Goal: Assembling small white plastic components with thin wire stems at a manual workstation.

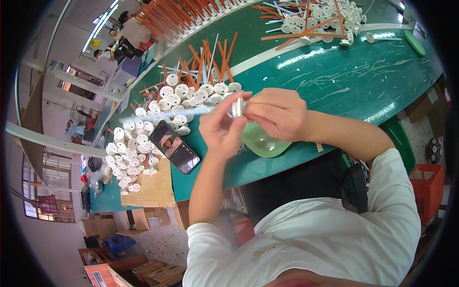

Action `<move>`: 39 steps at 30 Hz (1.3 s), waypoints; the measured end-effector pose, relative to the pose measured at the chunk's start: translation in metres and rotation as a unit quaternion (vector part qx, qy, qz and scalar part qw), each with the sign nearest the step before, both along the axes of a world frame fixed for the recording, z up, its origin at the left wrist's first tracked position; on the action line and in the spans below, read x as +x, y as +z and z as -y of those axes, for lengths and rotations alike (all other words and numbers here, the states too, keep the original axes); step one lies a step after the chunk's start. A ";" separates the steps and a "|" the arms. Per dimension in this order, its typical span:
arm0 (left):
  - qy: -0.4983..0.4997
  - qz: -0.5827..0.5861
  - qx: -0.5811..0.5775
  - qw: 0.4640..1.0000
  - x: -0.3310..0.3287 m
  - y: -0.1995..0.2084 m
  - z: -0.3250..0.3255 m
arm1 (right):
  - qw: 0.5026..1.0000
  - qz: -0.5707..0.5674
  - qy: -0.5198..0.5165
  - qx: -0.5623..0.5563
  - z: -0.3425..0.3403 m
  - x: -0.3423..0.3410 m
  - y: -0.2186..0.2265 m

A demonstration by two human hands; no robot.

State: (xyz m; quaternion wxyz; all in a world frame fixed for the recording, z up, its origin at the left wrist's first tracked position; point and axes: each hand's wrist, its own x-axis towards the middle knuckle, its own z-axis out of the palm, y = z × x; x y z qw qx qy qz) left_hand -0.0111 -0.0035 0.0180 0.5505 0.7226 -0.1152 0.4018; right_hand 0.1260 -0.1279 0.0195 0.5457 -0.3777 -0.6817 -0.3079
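Note:
Between the thumb and fingers of my left hand (220, 131) is a small white round plastic piece (238, 107). A pale strip (186, 112), smeared by motion, reaches left from it over the other pieces. My right hand (281, 114) is closed in a pinch against the piece's right side; whatever its fingertips hold is hidden. Just under both hands sits a light green plastic bowl (267, 144), partly covered by them. Left of my left wrist, a black phone (175, 147) with a lit screen leans on white discs.
Many white discs (125, 155) with orange and pale strips (203, 62) are heaped at the left, partly on cardboard (155, 187). Another heap (330, 21) lies far right on the green table (344, 79), near a green lid-like dish (415, 43). Other people (136, 31) are in the far left background.

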 end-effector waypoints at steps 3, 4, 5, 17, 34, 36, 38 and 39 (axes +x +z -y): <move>0.089 -0.090 0.098 0.987 -0.007 0.008 -0.017 | 0.999 -0.040 -0.010 -0.019 -0.004 -0.002 0.010; 0.096 -0.084 0.094 0.987 -0.009 0.005 -0.016 | 0.998 -0.032 -0.038 -0.031 -0.003 -0.004 0.015; 0.089 -0.089 0.065 0.990 -0.007 0.000 -0.014 | 0.997 -0.021 -0.067 -0.043 -0.005 -0.004 0.019; 0.210 0.013 0.144 0.967 0.000 -0.016 -0.033 | 0.986 0.020 -0.152 -0.065 -0.028 0.015 0.023; 0.300 -0.109 0.238 0.917 0.010 -0.031 -0.060 | 0.970 0.084 -0.143 -0.175 -0.156 0.028 0.031; 0.284 -0.067 0.226 0.929 0.012 -0.033 -0.060 | 0.974 0.071 -0.154 -0.152 -0.132 0.053 0.022; 0.284 -0.058 0.230 0.929 0.011 -0.029 -0.057 | 0.962 0.020 -0.204 -0.179 -0.104 0.084 0.014; 0.273 -0.050 0.233 0.932 0.016 -0.028 -0.054 | 0.945 0.035 -0.266 -0.188 -0.090 0.110 0.005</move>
